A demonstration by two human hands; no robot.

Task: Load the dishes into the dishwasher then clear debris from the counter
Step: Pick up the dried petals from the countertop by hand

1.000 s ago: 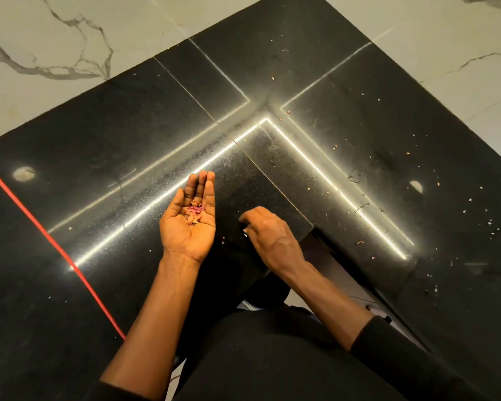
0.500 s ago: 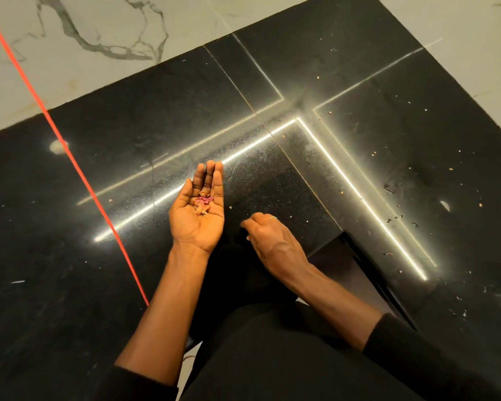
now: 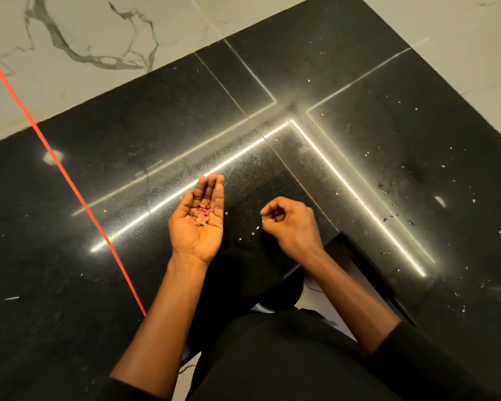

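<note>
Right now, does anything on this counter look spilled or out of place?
Yes. Pale crumbs lie scattered over the black counter, thickest at right; a few lie beside the left hand, whose palm holds pinkish scraps.

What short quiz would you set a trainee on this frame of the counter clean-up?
1. True or false: the left hand lies palm up with pink scraps in it.
2. Choose one. The right hand is: A, flat with straight fingers; B, curled at the fingers; C, out of view.
3. Short answer: on which side of the black counter, the person's left or right, do most of the loose specks lie?

Key: 1 true. 2 B. 3 right.
</note>
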